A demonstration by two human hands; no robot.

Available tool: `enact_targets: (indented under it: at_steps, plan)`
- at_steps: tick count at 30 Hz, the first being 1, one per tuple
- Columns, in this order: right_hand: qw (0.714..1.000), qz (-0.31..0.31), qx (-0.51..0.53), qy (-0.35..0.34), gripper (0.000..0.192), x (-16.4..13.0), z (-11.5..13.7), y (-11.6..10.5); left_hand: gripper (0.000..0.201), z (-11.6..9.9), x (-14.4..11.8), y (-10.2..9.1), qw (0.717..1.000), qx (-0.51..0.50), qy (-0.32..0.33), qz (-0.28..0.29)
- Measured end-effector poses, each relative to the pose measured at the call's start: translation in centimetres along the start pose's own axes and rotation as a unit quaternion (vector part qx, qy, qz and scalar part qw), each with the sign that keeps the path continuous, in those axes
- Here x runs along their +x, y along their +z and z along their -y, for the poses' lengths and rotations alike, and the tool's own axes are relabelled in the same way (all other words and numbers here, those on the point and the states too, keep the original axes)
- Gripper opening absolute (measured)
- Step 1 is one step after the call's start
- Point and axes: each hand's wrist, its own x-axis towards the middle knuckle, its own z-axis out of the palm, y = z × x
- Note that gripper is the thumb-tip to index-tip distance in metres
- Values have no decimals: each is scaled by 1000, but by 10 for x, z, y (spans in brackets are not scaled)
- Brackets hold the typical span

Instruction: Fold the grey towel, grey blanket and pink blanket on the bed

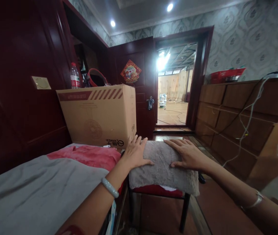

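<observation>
A grey fuzzy cloth (164, 171) lies folded over a red-seated stool (153, 191) beside the bed. My left hand (135, 151) rests flat on the cloth's left side, fingers spread. My right hand (186, 153) lies flat on its right side, palm down. Neither hand grips anything. A pale bangle sits on my left wrist, a thin bracelet on my right.
A bed with a grey cover (31, 189) and red blanket (89, 155) is at left. A large cardboard box (99, 114) stands on it. A water bottle (74, 76) stands behind the box. Wooden drawers (239, 111) with hanging cables line the right. An open doorway (174, 94) is ahead.
</observation>
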Motion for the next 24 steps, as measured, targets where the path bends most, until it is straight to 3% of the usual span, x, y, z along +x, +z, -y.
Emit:
enact_targets:
  at_steps: [3, 9, 19, 24]
  plan:
    - [1000, 14, 15, -13, 97, -5, -9, 6, 97, 13, 0, 8, 1000, 0, 5, 15]
    - [998, -57, -27, -10, 76, -11, -10, 19, 94, 25, 0, 20, 999, 31, 31, -2]
    - [998, -63, -23, -9, 83, -9, -6, 21, 94, 26, -4, 25, 999, 26, 28, -34]
    - [998, -63, -26, -4, 81, -8, -1, 16, 99, 28, -21, 26, 997, 33, 42, -56]
